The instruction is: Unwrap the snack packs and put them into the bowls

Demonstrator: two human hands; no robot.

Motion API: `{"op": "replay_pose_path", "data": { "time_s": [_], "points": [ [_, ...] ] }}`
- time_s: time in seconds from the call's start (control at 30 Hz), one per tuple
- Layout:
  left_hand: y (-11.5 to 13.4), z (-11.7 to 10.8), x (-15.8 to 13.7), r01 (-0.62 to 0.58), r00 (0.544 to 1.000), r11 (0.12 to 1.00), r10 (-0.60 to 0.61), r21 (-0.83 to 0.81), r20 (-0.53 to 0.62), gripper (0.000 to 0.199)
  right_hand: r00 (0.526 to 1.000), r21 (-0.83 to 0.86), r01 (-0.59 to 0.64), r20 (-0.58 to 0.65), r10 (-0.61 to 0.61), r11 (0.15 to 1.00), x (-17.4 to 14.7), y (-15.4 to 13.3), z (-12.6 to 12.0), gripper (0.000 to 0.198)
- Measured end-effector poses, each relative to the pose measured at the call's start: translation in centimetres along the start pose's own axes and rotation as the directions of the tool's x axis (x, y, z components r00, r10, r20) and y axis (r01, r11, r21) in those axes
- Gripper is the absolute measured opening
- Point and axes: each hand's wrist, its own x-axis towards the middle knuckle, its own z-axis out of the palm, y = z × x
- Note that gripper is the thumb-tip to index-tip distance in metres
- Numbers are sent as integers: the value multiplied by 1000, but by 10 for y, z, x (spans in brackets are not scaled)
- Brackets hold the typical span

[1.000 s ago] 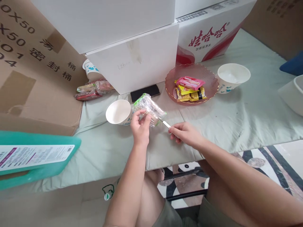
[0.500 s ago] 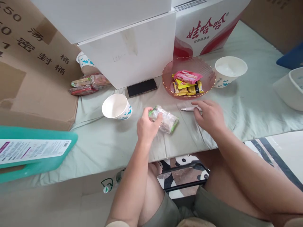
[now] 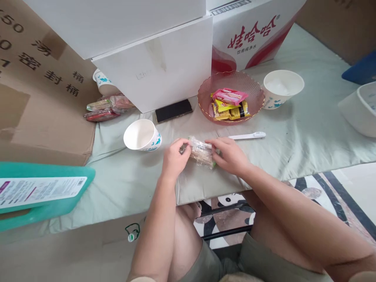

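A clear plastic-wrapped package (image 3: 201,152) with green ends lies near the table's front edge, between my hands. My left hand (image 3: 176,158) is closed on its left end, thumb and fingers gripping the wrapper. At the right end, my right hand (image 3: 230,156) pinches the package with thumb and fingers. Just beyond my right hand lies a slim white utility knife (image 3: 249,136), its left tip partly behind the hand. What is inside the wrapper is pale and hard to make out.
A pink glass bowl (image 3: 202,105) holds several wrapped snacks. Paper buckets stand left (image 3: 143,135) and right (image 3: 282,90). A black phone (image 3: 174,110) lies before white boxes (image 3: 155,70). A green jug (image 3: 58,199) and a cardboard box (image 3: 53,129) are at left.
My right hand has left the white knife and moved left onto the package's right end. My left hand still holds the other end. The view has shifted slightly.
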Motion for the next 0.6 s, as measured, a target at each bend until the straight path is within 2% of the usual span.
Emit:
{"op": "replay_pose_path", "data": {
  "time_s": [0.13, 0.2, 0.33, 0.47, 0.53, 0.6],
  "points": [
    [-3, -6, 1, 146, 971, 984, -163, -103, -176, 6, 998, -68, 25, -57, -29, 997, -6, 5, -18, 21],
    [-8, -9, -1, 177, 955, 967, -214, -182, -208, 15, 991, -93, -1, -132, -11, 996, -12, 10, -31, 18],
    [-20, -13, -12, 276, 947, 904, -315, -328, -71, 25, 980, -131, -111, -181, 87, 985, -27, 28, -50, 18],
    [-31, -19, -30, 365, 929, 838, -359, -405, 95, 31, 943, -220, -311, -194, 271, 924, -36, 43, -60, 20],
    [-32, -23, -37, 408, 911, 833, -399, -373, 106, 33, 918, -262, -369, -253, 306, 891, -37, 44, -66, 21],
    [-29, -25, -42, 411, 910, 880, -413, -239, 43, 34, 891, -262, -371, -372, 261, 891, -36, 38, -71, 24]
  ]
}}
